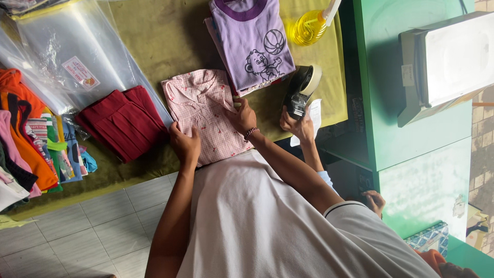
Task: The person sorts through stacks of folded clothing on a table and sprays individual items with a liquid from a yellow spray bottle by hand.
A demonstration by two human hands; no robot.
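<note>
I see the table (154, 36), draped in olive cloth, carrying everything here. Clear plastic bags (62, 56) lie across its upper left, with a stack of colourful clothes (31, 139) at the left edge and a folded maroon garment (123, 123) beside it. A lilac shirt with a bear print (254, 44) lies further up, a yellow bottle (307, 27) just beside it. The folded pink checked shirt (203, 110) sits at the near edge. My left hand (184, 144) rests flat on its lower left corner, fingers spread, gripping nothing. My right hand (242, 118) presses its right edge, fingers (231, 107) bent on the cloth, not closed around it. Another person's hand (297, 126) touches a tape dispenser (301, 90).
</note>
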